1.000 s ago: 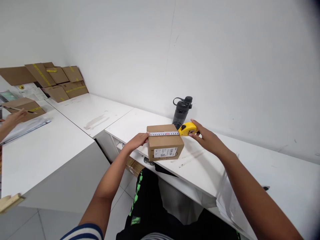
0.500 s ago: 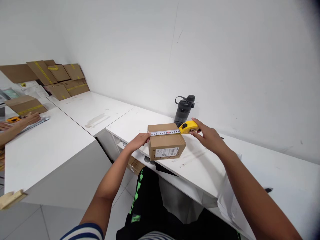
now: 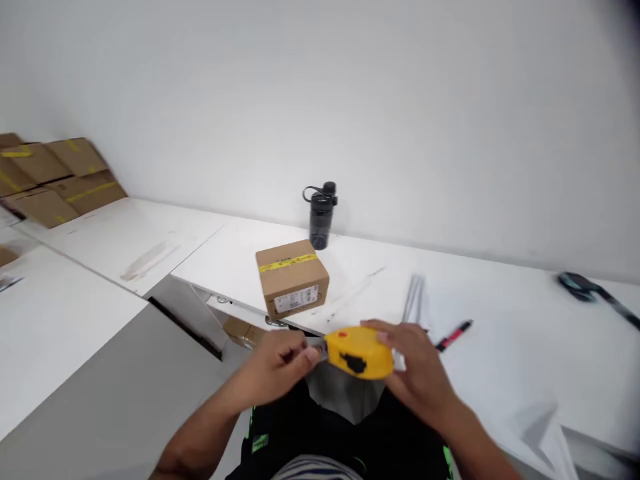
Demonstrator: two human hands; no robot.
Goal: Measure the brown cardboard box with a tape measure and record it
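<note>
Glossy yellow plastic tape measure [image 3: 359, 353]; matt cardboard box [image 3: 293, 277].

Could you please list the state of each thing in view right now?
Tape measure: held in right hand, blade nearly all wound in.
Left hand: pinching the blade tip.
Box: closed, taped, on the desk.
Bottle: upright, capped.
Pen: lying flat.

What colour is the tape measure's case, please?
Yellow with black and red marks; the tape measure shows in the head view.
</note>
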